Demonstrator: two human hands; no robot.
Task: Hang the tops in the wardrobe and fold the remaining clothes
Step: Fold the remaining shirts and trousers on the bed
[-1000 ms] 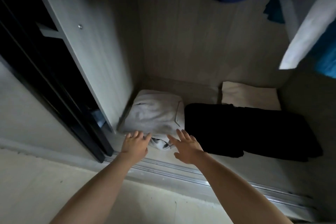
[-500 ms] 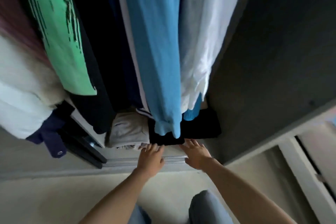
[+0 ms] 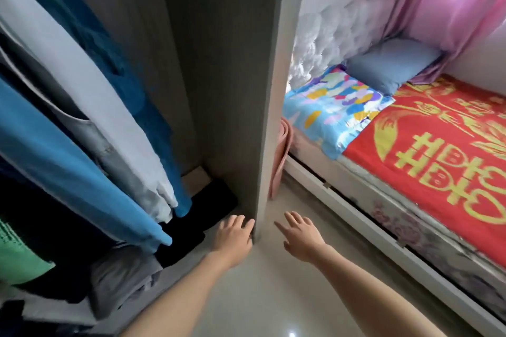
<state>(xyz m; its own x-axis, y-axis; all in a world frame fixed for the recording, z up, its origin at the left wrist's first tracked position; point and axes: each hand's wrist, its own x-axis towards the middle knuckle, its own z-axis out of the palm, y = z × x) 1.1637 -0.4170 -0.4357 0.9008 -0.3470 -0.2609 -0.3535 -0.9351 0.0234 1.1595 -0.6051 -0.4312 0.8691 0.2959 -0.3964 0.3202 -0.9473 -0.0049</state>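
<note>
Several tops hang in the wardrobe at the left: a light blue top (image 3: 63, 156), a pale grey top (image 3: 90, 96), a teal top (image 3: 109, 44) and a green one (image 3: 16, 257). On the wardrobe floor lie a folded grey garment (image 3: 120, 284) and folded black clothes (image 3: 208, 205). My left hand (image 3: 232, 235) hovers with relaxed fingers at the foot of the wardrobe's side panel (image 3: 262, 90), holding nothing. My right hand (image 3: 301, 235) is spread open over the floor, just right of that panel, also holding nothing.
A bed (image 3: 427, 150) with a red and gold cover stands at the right, with a colourful pillow (image 3: 334, 101) and a blue pillow (image 3: 391, 65). A pink curtain (image 3: 443, 0) hangs behind it. Pale floor tiles (image 3: 262, 301) lie between wardrobe and bed.
My view has swung up and to the right, from the wardrobe floor to its side panel and the bed. Both hands have come away from the folded grey garment.
</note>
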